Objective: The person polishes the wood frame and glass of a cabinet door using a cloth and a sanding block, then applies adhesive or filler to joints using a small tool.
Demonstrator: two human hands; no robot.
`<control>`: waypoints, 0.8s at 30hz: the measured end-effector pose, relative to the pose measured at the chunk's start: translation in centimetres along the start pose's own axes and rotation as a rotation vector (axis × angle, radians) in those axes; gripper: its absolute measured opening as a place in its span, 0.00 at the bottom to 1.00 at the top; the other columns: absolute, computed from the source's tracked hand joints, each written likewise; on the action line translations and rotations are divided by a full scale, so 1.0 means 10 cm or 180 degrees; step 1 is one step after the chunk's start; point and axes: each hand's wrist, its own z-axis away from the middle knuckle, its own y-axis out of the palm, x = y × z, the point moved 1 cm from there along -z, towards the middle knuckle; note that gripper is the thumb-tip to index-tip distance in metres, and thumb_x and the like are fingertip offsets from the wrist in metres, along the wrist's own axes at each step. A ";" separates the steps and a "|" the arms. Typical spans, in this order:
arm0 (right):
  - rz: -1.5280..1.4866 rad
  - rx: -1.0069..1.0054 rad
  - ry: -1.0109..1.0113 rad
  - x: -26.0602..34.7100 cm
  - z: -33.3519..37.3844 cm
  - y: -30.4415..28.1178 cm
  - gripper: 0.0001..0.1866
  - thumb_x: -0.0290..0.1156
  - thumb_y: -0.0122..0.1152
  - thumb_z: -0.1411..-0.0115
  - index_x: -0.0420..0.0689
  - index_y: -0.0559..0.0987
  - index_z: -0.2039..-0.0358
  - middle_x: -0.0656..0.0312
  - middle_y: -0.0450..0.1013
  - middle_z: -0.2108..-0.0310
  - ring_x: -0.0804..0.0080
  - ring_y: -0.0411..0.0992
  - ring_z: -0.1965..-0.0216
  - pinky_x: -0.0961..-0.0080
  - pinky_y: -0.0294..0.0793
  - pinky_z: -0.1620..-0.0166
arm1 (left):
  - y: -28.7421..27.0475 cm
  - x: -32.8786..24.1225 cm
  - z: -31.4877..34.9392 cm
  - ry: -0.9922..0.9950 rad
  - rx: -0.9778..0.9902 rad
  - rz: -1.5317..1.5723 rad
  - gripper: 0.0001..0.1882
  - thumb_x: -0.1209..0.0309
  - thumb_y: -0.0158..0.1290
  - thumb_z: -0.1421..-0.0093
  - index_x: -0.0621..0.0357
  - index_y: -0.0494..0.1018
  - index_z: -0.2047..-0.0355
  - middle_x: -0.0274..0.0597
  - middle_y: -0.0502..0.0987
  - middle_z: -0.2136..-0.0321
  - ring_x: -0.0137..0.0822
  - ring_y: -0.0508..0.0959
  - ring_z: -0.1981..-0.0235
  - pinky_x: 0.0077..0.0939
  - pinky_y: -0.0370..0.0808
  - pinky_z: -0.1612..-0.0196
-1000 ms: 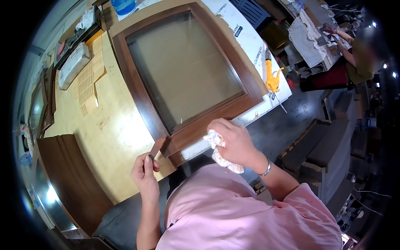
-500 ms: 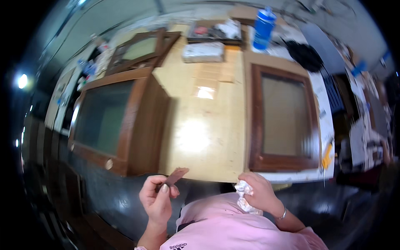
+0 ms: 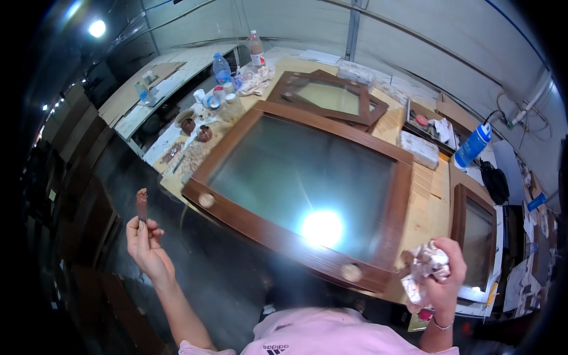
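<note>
Head view: a pale yellow worktable [image 3: 427, 222] stands against light wall panels [image 3: 296, 23], with a bright lamp [image 3: 97, 28] at upper left; on the table a large brown wooden unit with a glass front [image 3: 284, 171] lies glass upward, mirroring a strong glare; behind it are smaller brown frames [image 3: 322, 94], stacked; jars and bottles crowd the far left edge, a blue bottle [image 3: 473, 145] stands at the right, and another glazed frame [image 3: 478, 228] lies beyond the right hand.

The narrow brown strip [image 3: 141, 206] rises upright from the left hand [image 3: 148, 248], clear of the table's left corner; the crumpled, brown-stained white cloth [image 3: 429, 263] is in the right hand [image 3: 447, 278], near the unit's lower right corner.

The left thumb and fingers pinch the strip's lower end; the right fingers are curled tightly around the cloth.
</note>
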 end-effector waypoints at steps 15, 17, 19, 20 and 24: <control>0.1733 0.0432 0.0163 0.80 -0.34 1.41 0.27 0.14 0.53 0.63 0.39 0.76 0.57 0.50 0.74 0.57 0.46 0.74 0.55 0.60 0.74 0.49 | -0.54 2.97 -2.57 -0.2011 -0.0298 -0.0445 0.15 0.74 0.50 0.34 0.62 0.75 0.48 0.28 0.70 0.73 0.21 0.69 0.73 0.19 0.68 0.70; 0.1798 0.0247 0.0048 0.76 -0.29 1.43 0.27 0.14 0.52 0.63 0.39 0.76 0.57 0.49 0.74 0.56 0.46 0.74 0.55 0.59 0.73 0.47 | -0.38 3.15 -2.76 -0.2014 0.0073 -0.0697 0.16 0.74 0.51 0.35 0.61 0.75 0.48 0.29 0.71 0.73 0.22 0.70 0.74 0.17 0.68 0.73; 0.1789 0.0102 0.0096 0.74 -0.25 1.45 0.27 0.15 0.52 0.63 0.39 0.76 0.56 0.49 0.74 0.56 0.45 0.74 0.54 0.57 0.71 0.44 | -0.22 3.36 -2.97 -0.1903 0.0521 -0.0765 0.14 0.76 0.50 0.35 0.63 0.76 0.50 0.28 0.71 0.76 0.22 0.69 0.77 0.17 0.68 0.75; 0.1756 0.0079 0.0093 0.73 -0.25 1.47 0.27 0.15 0.51 0.63 0.39 0.76 0.57 0.49 0.74 0.56 0.45 0.74 0.53 0.57 0.71 0.44 | -0.16 3.46 -3.08 -0.1825 0.0619 -0.0735 0.13 0.76 0.50 0.35 0.65 0.77 0.52 0.29 0.71 0.76 0.21 0.69 0.78 0.17 0.67 0.76; 0.1796 -0.0018 0.0209 0.75 -0.24 1.47 0.27 0.15 0.50 0.63 0.38 0.76 0.57 0.48 0.74 0.56 0.46 0.73 0.52 0.57 0.71 0.44 | 0.44 3.72 -3.32 -0.1775 0.0843 -0.0755 0.10 0.75 0.51 0.35 0.66 0.77 0.56 0.29 0.71 0.78 0.20 0.67 0.80 0.17 0.64 0.78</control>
